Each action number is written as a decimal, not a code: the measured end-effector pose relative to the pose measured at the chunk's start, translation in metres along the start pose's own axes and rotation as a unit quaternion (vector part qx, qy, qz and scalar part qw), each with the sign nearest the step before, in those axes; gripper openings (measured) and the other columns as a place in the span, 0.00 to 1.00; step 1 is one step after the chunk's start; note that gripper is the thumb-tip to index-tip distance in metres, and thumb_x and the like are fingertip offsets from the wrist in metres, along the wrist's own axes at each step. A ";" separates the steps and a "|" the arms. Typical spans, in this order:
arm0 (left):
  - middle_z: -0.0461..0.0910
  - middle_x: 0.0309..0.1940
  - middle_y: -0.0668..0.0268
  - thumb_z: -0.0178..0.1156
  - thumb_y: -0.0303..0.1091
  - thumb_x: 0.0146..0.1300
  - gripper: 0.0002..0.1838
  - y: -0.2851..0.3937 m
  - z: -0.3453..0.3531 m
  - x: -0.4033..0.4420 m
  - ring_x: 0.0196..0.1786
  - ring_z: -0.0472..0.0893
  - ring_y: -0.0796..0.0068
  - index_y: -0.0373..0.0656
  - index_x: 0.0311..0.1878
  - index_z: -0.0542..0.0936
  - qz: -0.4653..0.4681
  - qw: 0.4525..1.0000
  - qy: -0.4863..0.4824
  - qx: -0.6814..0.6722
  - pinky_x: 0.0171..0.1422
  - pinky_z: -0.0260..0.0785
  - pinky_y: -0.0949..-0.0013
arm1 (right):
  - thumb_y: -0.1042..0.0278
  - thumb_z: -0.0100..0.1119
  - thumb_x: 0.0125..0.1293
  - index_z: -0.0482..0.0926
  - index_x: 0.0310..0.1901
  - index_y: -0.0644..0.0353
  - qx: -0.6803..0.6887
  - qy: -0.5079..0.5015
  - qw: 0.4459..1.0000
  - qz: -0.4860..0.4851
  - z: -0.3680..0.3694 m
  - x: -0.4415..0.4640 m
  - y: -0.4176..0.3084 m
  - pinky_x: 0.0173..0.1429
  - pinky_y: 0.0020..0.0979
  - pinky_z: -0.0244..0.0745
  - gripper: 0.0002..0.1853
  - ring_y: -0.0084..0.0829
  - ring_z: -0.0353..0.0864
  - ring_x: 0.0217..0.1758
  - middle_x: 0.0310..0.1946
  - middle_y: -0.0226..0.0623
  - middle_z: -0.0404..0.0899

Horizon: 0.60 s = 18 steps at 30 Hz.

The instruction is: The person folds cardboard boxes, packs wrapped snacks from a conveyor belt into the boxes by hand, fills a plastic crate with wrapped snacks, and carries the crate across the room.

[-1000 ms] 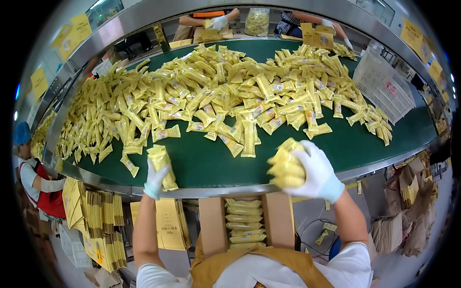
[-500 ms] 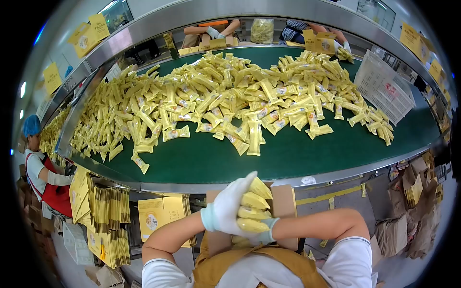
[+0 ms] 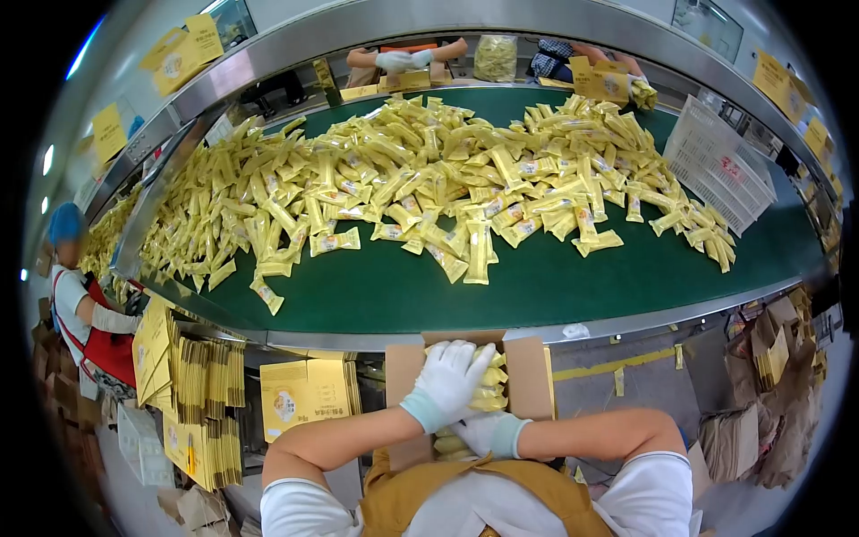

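Note:
An open brown cardboard box (image 3: 530, 380) stands against the belt's near edge, in front of my body, with yellow packets (image 3: 489, 387) inside. My left hand (image 3: 447, 378), in a white glove, is at the box and wrapped round the left side of a stack of these packets. My right hand (image 3: 486, 432), gloved too, lies lower at the same stack, its fingers partly hidden under my left hand and wrist. Beyond the box, a large heap of yellow wrapped packets (image 3: 376, 170) covers much of the green belt (image 3: 403, 300).
A white plastic crate (image 3: 718, 166) leans at the belt's right. Flattened yellow cartons (image 3: 309, 394) stand left of the box. A co-worker in a red apron (image 3: 112, 353) is at far left; other people's arms (image 3: 407, 59) show across the belt. Brown paper bags (image 3: 729, 438) lie right.
Both hands came from above the belt to the box, bringing packets along. Since half a second ago, my left hand and the packets have lowered into the box.

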<state>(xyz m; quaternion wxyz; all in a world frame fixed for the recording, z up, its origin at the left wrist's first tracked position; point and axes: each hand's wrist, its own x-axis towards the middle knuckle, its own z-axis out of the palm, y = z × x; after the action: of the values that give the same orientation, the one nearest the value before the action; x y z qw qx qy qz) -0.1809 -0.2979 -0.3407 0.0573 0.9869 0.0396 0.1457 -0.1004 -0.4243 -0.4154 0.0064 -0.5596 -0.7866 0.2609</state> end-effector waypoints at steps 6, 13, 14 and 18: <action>0.73 0.51 0.51 0.64 0.39 0.52 0.42 0.004 0.023 0.004 0.58 0.72 0.54 0.36 0.71 0.64 -0.046 0.982 -0.181 0.036 0.66 0.59 0.52 | 0.51 0.56 0.65 0.62 0.74 0.44 -0.032 -0.150 0.988 0.028 -0.067 -0.030 -0.022 0.36 0.45 0.78 0.35 0.44 0.86 0.34 0.47 0.47 0.82; 0.65 0.67 0.40 0.66 0.47 0.55 0.50 -0.024 0.020 0.022 0.70 0.65 0.43 0.29 0.75 0.55 0.039 0.918 -0.389 -0.063 0.74 0.56 0.48 | 0.61 0.51 0.70 0.73 0.67 0.43 -0.065 -0.088 0.990 -0.086 -0.056 -0.029 0.008 0.33 0.41 0.78 0.24 0.41 0.86 0.32 0.32 0.45 0.84; 0.64 0.68 0.39 0.66 0.49 0.56 0.50 -0.033 0.014 0.020 0.71 0.64 0.42 0.29 0.74 0.56 0.071 0.916 -0.388 -0.068 0.75 0.55 0.47 | 0.60 0.52 0.70 0.76 0.63 0.46 0.024 -0.063 0.992 -0.106 -0.069 -0.033 0.018 0.34 0.40 0.78 0.20 0.40 0.86 0.32 0.32 0.44 0.84; 0.80 0.58 0.49 0.61 0.43 0.68 0.26 -0.097 -0.088 0.072 0.62 0.79 0.60 0.35 0.62 0.76 0.080 0.731 -0.482 -0.476 0.67 0.71 0.60 | 0.57 0.59 0.70 0.86 0.46 0.58 0.339 0.174 0.922 -0.077 -0.163 -0.058 0.081 0.39 0.35 0.79 0.14 0.37 0.85 0.34 0.33 0.41 0.85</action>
<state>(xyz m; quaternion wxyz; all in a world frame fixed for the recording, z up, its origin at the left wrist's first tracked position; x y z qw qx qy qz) -0.1434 -0.1859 -0.2488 0.5191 0.7675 -0.1473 -0.3461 0.0417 -0.3908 -0.2917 0.3520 -0.4987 -0.6782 0.4092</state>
